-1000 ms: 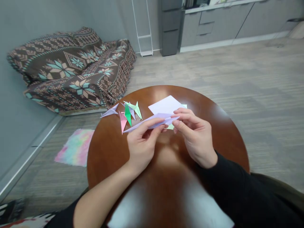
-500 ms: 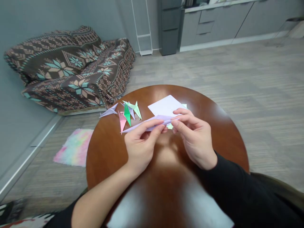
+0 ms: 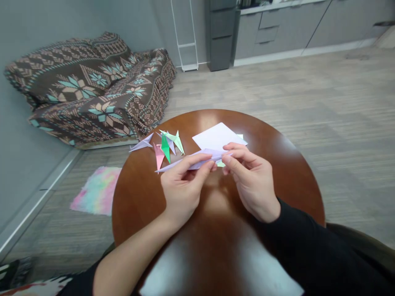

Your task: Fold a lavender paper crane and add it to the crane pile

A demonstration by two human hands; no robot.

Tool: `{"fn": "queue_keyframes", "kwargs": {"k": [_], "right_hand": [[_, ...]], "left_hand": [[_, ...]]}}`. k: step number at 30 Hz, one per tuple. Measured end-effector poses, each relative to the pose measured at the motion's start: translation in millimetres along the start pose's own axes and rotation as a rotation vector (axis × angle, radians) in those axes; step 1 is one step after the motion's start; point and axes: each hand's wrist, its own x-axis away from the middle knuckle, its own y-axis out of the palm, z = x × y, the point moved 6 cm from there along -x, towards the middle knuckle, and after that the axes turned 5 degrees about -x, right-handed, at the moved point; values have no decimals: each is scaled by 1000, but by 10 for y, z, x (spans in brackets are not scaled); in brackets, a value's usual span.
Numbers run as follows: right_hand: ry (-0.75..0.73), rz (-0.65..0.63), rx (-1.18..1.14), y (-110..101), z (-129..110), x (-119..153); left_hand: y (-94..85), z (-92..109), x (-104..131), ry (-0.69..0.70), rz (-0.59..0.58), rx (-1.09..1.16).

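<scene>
A long, narrow piece of folded lilac paper [image 3: 197, 165] is held above the table between both hands. My left hand [image 3: 183, 185] pinches it near its middle with thumb and index finger, and a thin point sticks out to the left. At the paper's right end, my right hand [image 3: 253, 181] grips it between thumb and fingers. Just behind lies a stack of pale square paper [image 3: 217, 136] with light green corners showing beneath. Left of the hands rest several folded paper cranes, among them a green one [image 3: 166, 149], a pink one [image 3: 159, 155] and a lilac one [image 3: 142, 143].
The round brown wooden table [image 3: 286, 185] has a glossy top with light reflections. Beyond it on the left stands a sofa under a patterned cover [image 3: 108, 94]. A pastel fluffy mat [image 3: 97, 191] lies on the floor, and grey cabinets [image 3: 286, 28] line the back.
Both hands keep their hold on the lilac paper. My right hand has shifted very slightly left, and the paper's left tip sits a little further left.
</scene>
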Motion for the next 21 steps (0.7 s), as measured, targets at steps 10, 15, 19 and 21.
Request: {"fn": "queue_keyframes", "kwargs": {"k": [10, 15, 19, 21], "right_hand": [[-127, -76, 233, -81, -188, -143], [-157, -175, 440, -187, -323, -263], [-123, -284, 518, -181, -359, -274], [-60, -365, 477, -134, -333, -246]], "left_hand": [[-16, 3, -48, 159, -77, -112], [-194, 92, -189, 267, 91, -410], [-178, 120, -203, 293, 1, -320], [-55, 51, -174, 186, -199, -210]]}}
